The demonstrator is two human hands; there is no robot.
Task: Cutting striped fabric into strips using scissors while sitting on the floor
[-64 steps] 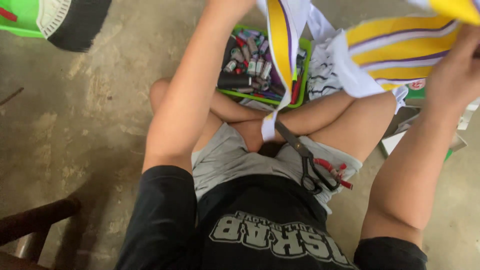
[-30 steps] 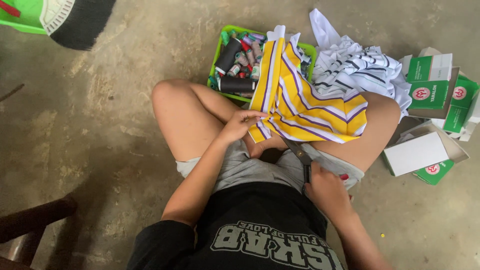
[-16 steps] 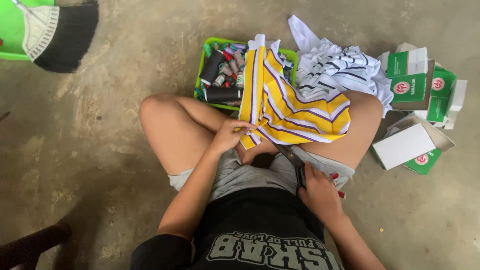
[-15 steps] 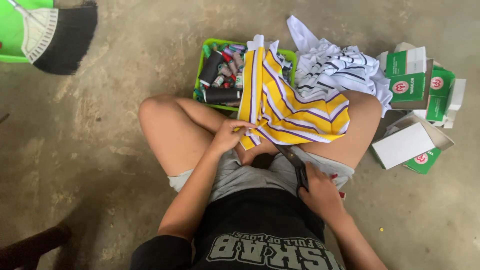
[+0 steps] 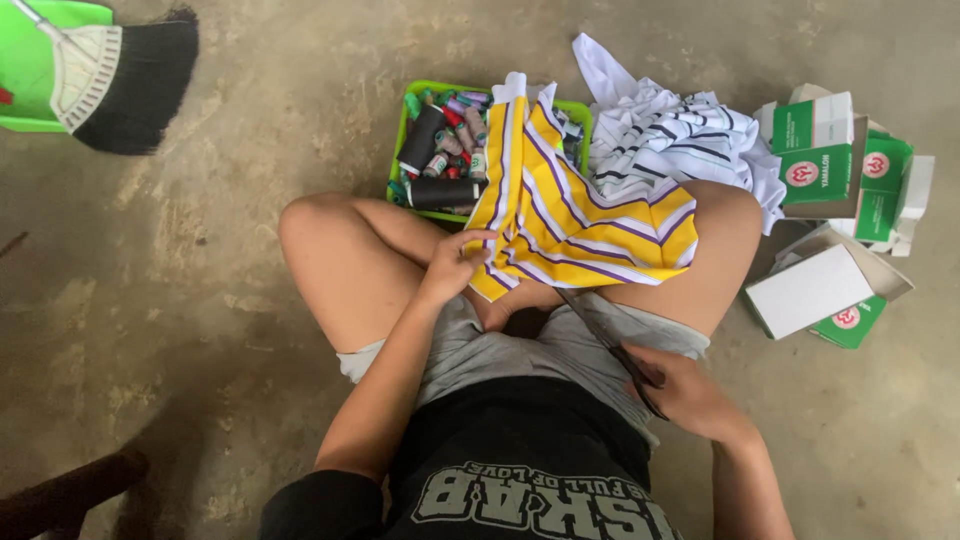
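I sit cross-legged on a concrete floor. A yellow cloth with purple and white stripes [image 5: 580,210] lies over my right knee and the tray behind it. My left hand [image 5: 452,262] pinches the cloth's lower left corner. My right hand [image 5: 685,392] grips the handles of dark scissors [image 5: 608,345] in my lap. The blades point up toward the cloth's lower edge.
A green tray [image 5: 402,140] of thread spools sits past my knees. A white striped garment [image 5: 680,140] is heaped at its right. Green and white boxes [image 5: 835,170] lie at far right. A black broom [image 5: 120,75] on a green dustpan [image 5: 35,65] is at top left.
The cloth came down from being held up high to my knee. My right hand dropped to my lap and took hold of the scissors; my left hand stays at the cloth's corner.
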